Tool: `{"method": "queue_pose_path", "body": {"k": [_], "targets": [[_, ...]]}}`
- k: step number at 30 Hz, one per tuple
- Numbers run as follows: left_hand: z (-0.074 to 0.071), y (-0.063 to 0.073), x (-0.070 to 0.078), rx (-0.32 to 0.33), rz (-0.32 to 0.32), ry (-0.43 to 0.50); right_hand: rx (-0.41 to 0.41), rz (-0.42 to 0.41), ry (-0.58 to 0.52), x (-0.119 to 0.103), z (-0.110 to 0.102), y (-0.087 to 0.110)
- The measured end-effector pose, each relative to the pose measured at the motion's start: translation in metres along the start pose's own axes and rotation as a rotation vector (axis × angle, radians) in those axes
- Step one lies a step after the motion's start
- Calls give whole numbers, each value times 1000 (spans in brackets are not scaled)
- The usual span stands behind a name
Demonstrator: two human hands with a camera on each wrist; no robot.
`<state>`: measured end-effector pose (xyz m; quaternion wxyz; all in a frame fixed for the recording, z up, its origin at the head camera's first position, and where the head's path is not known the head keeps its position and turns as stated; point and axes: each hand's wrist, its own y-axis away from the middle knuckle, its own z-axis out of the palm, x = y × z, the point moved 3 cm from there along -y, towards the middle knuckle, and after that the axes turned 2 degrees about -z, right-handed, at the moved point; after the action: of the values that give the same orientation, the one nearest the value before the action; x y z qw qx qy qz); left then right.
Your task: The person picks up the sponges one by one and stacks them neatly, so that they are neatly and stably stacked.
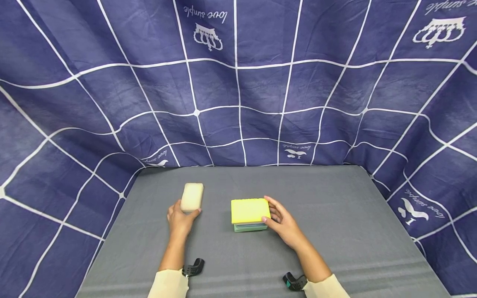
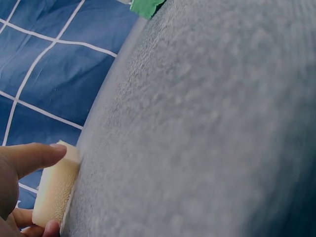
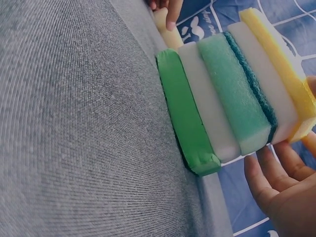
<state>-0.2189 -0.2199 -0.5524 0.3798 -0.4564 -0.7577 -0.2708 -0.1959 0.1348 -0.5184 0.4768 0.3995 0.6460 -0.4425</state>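
Note:
A cream sponge [image 1: 192,197] lies on the grey table at the left. My left hand [image 1: 181,217] holds its near end, thumb at one side and fingers at the other; the left wrist view shows the thumb tip against the sponge [image 2: 60,190]. Right of it stands a stack of layered blocks. From the bottom up come a green block [image 3: 185,116], a white one [image 3: 210,101], a teal sponge with a dark scouring layer [image 3: 234,91], another white one [image 3: 264,81] and a yellow sponge [image 1: 249,210]. My right hand [image 1: 285,225] grips the yellow sponge's right end, other fingers beside the stack.
The grey cloth-covered table [image 1: 335,215] extends on both sides of the stack. A blue curtain [image 1: 261,91] with white grid lines hangs behind and at both sides. Dark bands [image 1: 193,267] sit on both wrists.

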Motion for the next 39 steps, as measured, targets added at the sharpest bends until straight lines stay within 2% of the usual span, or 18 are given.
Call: {"method": "queue_pose_path", "body": {"k": [12, 24, 28, 32, 36, 39], "targets": [[0, 3, -2, -3, -30, 28, -5, -18, -1, -1, 0, 1], [0, 4, -5, 24, -46, 127, -4, -14, 3, -1, 0, 1], [0, 4, -8, 44, -52, 202, -6, -17, 1, -1, 0, 1], [-1, 6, -9, 71, -69, 321, -2, -15, 5, -1, 0, 0], [-3, 8, -7, 96, -79, 449, 0, -14, 8, 0, 0, 0], [-5, 11, -3, 90, -85, 503, 4, -4, 9, 0, 0, 0]]}}
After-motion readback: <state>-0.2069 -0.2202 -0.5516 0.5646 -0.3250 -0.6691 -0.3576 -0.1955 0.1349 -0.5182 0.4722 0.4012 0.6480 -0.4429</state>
